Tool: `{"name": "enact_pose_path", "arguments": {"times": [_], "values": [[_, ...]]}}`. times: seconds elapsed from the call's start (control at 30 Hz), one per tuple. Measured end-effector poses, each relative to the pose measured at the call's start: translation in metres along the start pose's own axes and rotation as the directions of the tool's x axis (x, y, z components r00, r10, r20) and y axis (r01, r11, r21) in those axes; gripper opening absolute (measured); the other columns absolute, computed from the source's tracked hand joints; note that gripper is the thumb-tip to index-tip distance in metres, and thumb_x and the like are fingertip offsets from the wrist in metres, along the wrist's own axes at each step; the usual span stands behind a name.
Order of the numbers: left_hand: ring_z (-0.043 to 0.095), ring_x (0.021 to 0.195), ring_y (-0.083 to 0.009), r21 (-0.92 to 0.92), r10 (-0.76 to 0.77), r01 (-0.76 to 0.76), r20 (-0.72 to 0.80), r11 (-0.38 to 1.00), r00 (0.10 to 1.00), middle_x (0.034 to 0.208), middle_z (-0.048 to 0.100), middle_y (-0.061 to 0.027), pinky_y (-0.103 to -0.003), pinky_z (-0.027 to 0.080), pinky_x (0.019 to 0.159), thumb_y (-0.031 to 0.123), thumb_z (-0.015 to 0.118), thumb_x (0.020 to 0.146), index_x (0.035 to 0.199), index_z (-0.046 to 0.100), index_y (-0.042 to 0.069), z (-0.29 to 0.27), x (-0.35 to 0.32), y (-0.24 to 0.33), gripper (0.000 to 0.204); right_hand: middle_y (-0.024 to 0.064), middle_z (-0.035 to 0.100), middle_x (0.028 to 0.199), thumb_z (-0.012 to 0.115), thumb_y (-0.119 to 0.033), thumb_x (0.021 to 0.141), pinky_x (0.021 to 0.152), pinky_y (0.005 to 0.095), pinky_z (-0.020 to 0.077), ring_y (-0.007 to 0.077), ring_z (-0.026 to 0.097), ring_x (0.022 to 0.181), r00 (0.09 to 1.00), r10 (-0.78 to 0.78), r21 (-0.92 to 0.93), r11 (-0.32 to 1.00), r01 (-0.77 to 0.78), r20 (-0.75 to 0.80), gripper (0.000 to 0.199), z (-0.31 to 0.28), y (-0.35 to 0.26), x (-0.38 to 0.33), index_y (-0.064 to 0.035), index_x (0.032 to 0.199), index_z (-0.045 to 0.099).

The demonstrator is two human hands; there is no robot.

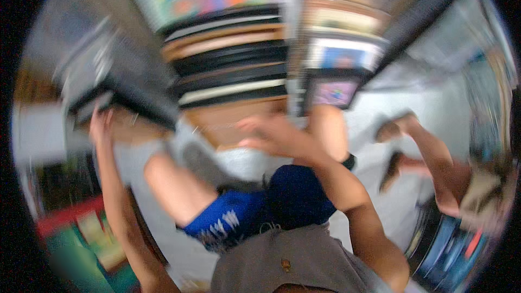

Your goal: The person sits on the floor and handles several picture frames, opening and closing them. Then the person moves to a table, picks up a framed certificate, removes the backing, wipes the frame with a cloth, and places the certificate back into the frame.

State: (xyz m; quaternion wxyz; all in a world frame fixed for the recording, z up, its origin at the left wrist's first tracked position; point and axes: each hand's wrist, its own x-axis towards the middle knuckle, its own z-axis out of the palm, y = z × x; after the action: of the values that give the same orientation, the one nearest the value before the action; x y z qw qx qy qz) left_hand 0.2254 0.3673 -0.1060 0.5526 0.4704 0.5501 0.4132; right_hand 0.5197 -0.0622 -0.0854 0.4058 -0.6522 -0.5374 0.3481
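Left hand: the person's left hand [100, 122] is raised on an outstretched arm, its fingers against the lower edge of a dark picture frame [127, 84]; blur hides whether they are curled around the edge or only pressed to it.
Right hand: the right hand [266, 133] is held out in front of the body, fingers spread loose and empty, grasping nothing, to the right of the dark picture frame and apart from it.
Dark picture frame: large, tilted, its lower edge slanting down to the right, with a greyish panel inside it; it sits upper left of the view.
Stack of frames: just right of the dark picture frame, a leaning stack of frames [228, 59] in black, wood and white bands.
Small framed prints: further right of the stack, two small framed prints [334, 89], one blue, one purple and pink, in dark borders.
Person's own body: blue shorts [255, 211] and a grey shirt [293, 263] show below the right hand, with bare knees over a pale floor [380, 125].
Another person: well to the right of the dark picture frame, someone else's bare legs and sandalled feet [396, 127] on the floor.
Sharpness: the whole view is heavily motion-blurred.
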Motion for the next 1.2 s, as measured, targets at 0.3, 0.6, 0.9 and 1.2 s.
{"name": "enact_pose_path", "arguments": {"times": [0.3,0.6,0.9,1.2], "values": [[0.05,0.079,-0.0161,0.41,-0.336,0.192,0.314,0.891,0.888,0.094,0.053,-0.0057,-0.037,0.045,0.058,0.044,0.046,0.088,0.102,0.053,0.008,-0.098,-0.072,-0.065,0.039,0.0176,0.061,0.077,0.065,-0.029,0.071,0.064,0.0436,0.0484,0.0357,0.06,0.072,0.984,0.137,-0.043,0.989,-0.143,-0.115,0.029,0.013,-0.026,-0.021,-0.0027,0.082,0.059],[0.055,0.089,-0.0165,0.658,-0.566,-0.263,0.747,0.706,0.349,0.096,0.061,-0.0081,-0.029,0.042,0.082,0.015,0.066,0.077,0.097,0.062,0.001,0.014,-0.36,0.129,0.024,0.0152,0.062,0.083,0.063,-0.028,0.07,0.071,0.0479,0.0454,0.0339,0.06,0.082,0.781,0.476,-0.171,0.8,-0.575,-0.404,0.027,-0.003,-0.217,-0.204,-0.0066,0.087,0.061],[0.056,0.066,-0.0156,0.814,-0.819,-0.409,0.528,0.412,0.226,0.074,0.061,-0.0042,-0.028,0.043,0.058,0.02,0.066,0.077,0.087,0.062,0.005,0.068,-0.408,0.247,0.018,0.0167,0.063,0.098,0.062,-0.037,0.07,0.079,0.0427,0.0465,0.0338,0.06,0.089,-0.209,0.821,0.734,0.324,-0.597,-0.532,0.042,0.041,-0.394,-0.454,-0.0066,0.099,0.063],[0.057,0.056,-0.0176,0.462,-0.615,-0.838,0.761,0.29,0.207,0.063,0.06,-0.0068,-0.031,0.045,0.052,0.017,0.06,0.076,0.083,0.065,0.001,0.182,-0.539,0.259,0.019,0.0105,0.064,0.077,0.066,-0.041,0.074,0.057,0.037,0.0486,0.022,0.06,0.067,-0.478,0.878,0.999,0.019,-0.034,-0.033,0.04,0.25,-0.426,-0.564,-0.004,0.09,0.068]]}}
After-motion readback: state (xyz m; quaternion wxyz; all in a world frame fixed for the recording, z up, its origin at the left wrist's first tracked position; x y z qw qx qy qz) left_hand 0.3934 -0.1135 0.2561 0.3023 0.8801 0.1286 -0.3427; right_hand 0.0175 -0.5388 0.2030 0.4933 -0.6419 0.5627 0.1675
